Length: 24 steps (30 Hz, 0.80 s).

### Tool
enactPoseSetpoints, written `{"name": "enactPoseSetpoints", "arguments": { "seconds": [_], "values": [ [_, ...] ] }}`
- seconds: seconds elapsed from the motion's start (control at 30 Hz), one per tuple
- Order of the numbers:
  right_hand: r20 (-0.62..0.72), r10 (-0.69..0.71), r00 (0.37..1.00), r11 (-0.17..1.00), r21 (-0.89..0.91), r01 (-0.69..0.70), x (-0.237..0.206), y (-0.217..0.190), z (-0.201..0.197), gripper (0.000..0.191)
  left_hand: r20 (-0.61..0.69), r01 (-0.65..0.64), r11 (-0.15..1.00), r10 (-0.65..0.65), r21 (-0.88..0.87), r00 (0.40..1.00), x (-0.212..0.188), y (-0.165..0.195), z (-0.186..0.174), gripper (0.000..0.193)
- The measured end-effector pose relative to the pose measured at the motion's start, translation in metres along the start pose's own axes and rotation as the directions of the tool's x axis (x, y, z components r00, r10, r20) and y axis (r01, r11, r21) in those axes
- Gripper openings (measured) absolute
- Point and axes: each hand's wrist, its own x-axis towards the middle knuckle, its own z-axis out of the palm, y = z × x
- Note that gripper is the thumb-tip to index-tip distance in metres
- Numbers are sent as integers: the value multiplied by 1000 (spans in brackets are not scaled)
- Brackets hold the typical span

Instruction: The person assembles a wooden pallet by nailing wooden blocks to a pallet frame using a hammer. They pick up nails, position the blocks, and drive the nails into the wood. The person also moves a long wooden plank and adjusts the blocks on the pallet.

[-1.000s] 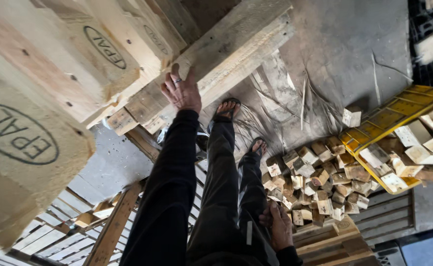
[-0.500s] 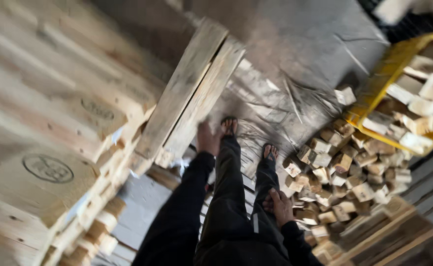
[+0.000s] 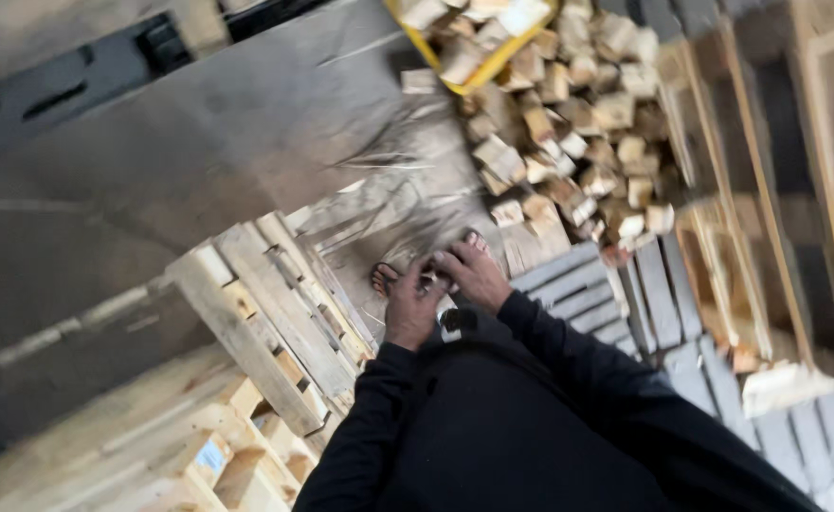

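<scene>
- Left hand (image 3: 410, 311) and right hand (image 3: 475, 273) brought together in front of the body, fingers loosely curled, touching each other; no object visibly held in either.
- Nearest thing: wooden pallet (image 3: 265, 313) lying just left of the hands, not touched.
- Stacked pallets (image 3: 152, 446) at near left, apparently already piled.
- Heap of wood blocks (image 3: 569, 142) far right, spilling from a yellow crate (image 3: 479, 68), seemingly unsorted.
- Grey slatted pallets (image 3: 625, 303) at right.
</scene>
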Motion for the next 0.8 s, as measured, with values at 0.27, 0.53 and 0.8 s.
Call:
{"name": "enactPoseSetpoints", "arguments": {
  "seconds": [0.27,0.53,0.8],
  "values": [
    [-230,262,937,915,369,-165,-113,105,-129,34,422,-105,984,34,147,906,-19,27,150,47],
    [-222,466,857,776,568,-275,-124,151,-138,34,592,-73,941,-145,329,792,19,2,209,42],
    [-194,672,714,547,780,-303,-16,215,-149,32,547,155,892,-388,424,742,135,-64,235,44]
  ]
}}
